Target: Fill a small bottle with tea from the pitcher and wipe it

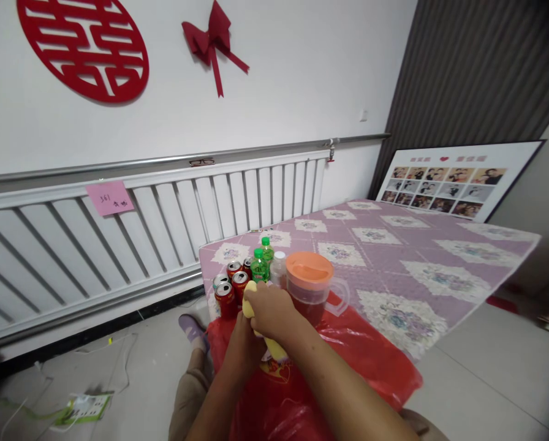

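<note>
A pale yellow, cloth-like thing [275, 350] shows on both sides of my hands; its exact kind is hard to make out. Wrapped over it from above is my right hand [271, 311], its fingers closed. My left hand [246, 344] is closed around the same yellow thing just below, its fingers mostly hidden. Just beyond stand red drink cans [240, 285], green-capped bottles [259, 268] and a white-capped bottle [279, 271]. To the right of my right hand is a clear pitcher [309, 294] with an orange lid and dark liquid inside.
A red plastic sheet [366, 355] covers the near end of the table with its purple floral cloth [375, 257]. Behind runs a white radiator [228, 199]. A photo board [440, 184] leans at the far right. A power strip [84, 408] and cables lie on the floor at left.
</note>
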Motion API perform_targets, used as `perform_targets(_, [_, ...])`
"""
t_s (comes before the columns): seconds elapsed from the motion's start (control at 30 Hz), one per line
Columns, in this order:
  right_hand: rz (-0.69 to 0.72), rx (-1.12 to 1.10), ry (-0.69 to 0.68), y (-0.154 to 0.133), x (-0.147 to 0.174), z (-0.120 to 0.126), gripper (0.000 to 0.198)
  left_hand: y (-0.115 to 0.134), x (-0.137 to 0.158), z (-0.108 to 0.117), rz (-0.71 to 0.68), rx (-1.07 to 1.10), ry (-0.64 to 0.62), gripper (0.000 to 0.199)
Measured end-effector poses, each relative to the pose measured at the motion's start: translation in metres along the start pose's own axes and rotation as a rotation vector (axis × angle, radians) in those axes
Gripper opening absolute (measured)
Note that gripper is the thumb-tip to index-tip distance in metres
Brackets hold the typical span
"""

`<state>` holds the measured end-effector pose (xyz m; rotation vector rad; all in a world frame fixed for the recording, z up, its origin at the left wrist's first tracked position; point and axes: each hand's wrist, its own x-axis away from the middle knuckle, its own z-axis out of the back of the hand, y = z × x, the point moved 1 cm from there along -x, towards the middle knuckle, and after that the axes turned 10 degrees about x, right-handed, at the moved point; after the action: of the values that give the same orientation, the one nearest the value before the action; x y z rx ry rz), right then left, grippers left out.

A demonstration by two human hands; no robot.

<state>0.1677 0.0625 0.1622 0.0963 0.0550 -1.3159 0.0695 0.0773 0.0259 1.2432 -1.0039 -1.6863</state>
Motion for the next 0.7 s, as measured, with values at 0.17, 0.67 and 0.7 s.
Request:
perform_targets(0.17, [0.002,-0.046,-0.083,0.000,-0.016,0.001,0.022,0.010,0.003,0.000,-0.018,-0.008,-0.022,0.046])
perform_targets(0.67, [-0.051,-0.704,0.029,0.045,-0.010,-0.042,0.027,0.018,0.006,0.001,0.031,-0.045,-0.050,0.047])
perform_targets(0.7, [-0.096,-0.736,0.054,0.045,-0.005,-0.049,0.033,0.018,0.006,0.002,0.024,-0.043,-0.056,0.048])
